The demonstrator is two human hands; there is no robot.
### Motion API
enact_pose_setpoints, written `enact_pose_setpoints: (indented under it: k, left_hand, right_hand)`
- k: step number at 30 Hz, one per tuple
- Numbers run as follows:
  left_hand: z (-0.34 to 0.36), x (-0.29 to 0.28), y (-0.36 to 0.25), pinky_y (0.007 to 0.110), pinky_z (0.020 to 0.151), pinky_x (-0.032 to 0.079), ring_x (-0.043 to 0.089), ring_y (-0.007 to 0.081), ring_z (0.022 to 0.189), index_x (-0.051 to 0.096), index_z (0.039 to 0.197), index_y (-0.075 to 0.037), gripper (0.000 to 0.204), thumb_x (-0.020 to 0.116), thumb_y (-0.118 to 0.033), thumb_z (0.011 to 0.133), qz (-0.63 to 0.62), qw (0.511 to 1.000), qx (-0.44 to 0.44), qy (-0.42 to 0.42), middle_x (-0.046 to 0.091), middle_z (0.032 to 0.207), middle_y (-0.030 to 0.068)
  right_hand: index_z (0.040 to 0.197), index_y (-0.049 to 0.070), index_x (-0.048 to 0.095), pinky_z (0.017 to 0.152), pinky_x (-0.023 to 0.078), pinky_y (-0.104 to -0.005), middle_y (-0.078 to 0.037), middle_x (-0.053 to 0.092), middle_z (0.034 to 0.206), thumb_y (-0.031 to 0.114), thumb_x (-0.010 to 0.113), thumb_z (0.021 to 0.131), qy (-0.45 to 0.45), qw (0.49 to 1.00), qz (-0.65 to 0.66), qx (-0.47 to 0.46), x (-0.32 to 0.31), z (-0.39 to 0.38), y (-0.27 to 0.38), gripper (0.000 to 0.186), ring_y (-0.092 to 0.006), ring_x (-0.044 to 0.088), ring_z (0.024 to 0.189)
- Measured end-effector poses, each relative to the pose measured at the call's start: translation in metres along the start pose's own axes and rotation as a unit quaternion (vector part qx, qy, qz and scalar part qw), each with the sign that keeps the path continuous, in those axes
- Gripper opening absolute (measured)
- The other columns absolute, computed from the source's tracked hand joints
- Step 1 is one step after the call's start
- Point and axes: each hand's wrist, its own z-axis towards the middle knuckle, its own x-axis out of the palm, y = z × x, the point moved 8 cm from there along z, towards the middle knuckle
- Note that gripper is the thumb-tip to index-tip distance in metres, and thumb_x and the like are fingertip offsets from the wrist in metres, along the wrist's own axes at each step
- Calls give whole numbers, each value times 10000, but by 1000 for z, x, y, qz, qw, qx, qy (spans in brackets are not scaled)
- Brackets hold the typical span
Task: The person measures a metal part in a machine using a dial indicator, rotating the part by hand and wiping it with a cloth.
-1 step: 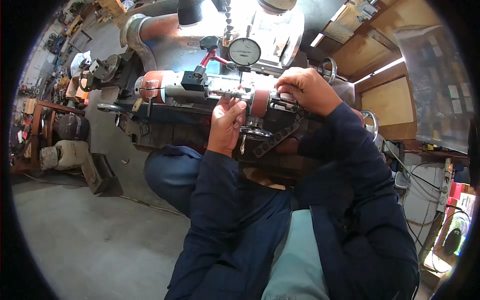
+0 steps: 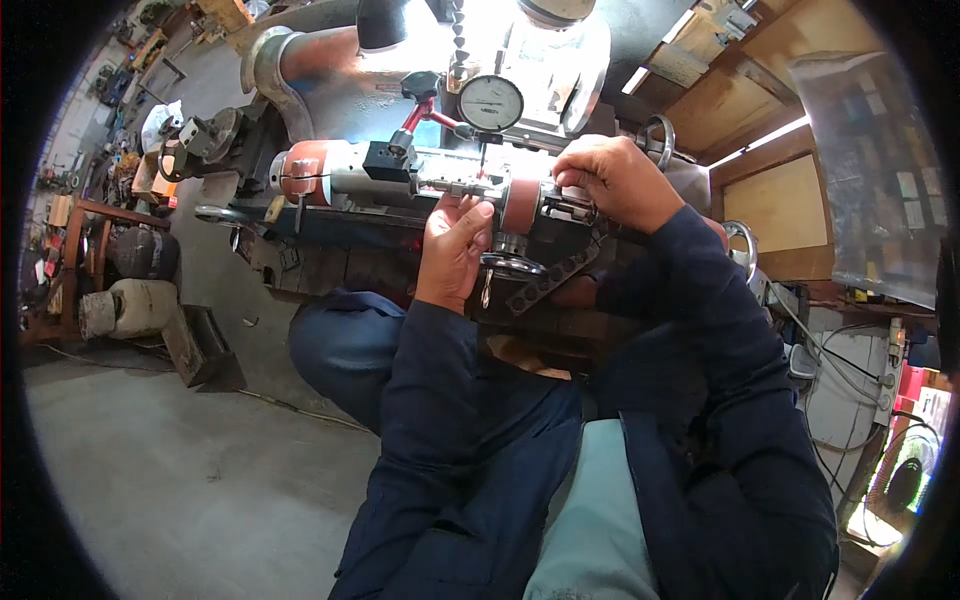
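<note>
A dial gauge point(image 2: 490, 104) with a white face stands on a red-jointed arm point(image 2: 412, 125) over a machine with a horizontal metal bar. Its thin stem reaches down to a slim stepped metal shaft point(image 2: 462, 188) beside a reddish-brown tool head point(image 2: 520, 200). From below, my left hand point(image 2: 455, 248) has its thumb and fingers closed about the shaft, with the fingertips partly hidden. My right hand point(image 2: 622, 182) is closed at the head's right end, next to a bright metal fitting point(image 2: 568, 207). What lies between those fingers is mostly covered.
Below the head are a chromed handwheel point(image 2: 512, 266), a drill bit point(image 2: 486, 290) and a strip with holes point(image 2: 550, 282). At the left, a red-brown clamp point(image 2: 306, 172) holds the bar. A bright lamp point(image 2: 385, 25) hangs above. Dirty canister point(image 2: 135, 312) and wooden box point(image 2: 197, 345) stand on the floor.
</note>
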Motion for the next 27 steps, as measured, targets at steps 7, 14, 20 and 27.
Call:
enact_pose_setpoints:
  k: [7,14,20,27]
  left_hand:
    - [1,-2,0,159,507,353,450,11,606,540,1244,-39,388,668,-13,879,-9,1000,2,-1,572,870,-39]
    - [1,-2,-1,144,504,369,462,6,614,529,1274,-34,430,690,-27,875,-6,1000,0,-1,596,931,-23]
    - [1,-5,-2,151,502,363,456,13,618,508,1301,-22,462,683,-24,873,22,1000,3,-13,584,995,-2]
    - [2,1,-4,170,489,357,444,36,589,495,1311,-18,475,662,-38,866,19,1000,9,-1,564,978,25]
  right_hand:
    - [876,20,688,668,534,-358,-118,700,785,16,685,798,10,999,-30,10,4,2,-3,78,-279,690,733]
    - [859,36,688,691,530,-377,-109,695,782,73,670,831,20,994,-90,55,7,0,-2,51,-292,679,760]
    - [852,45,682,698,520,-386,-114,676,782,77,659,826,-8,996,-83,9,4,-2,4,47,-312,665,791]
    - [827,44,678,693,513,-399,-122,677,775,84,656,798,7,991,-118,55,8,-1,3,54,-308,667,777]
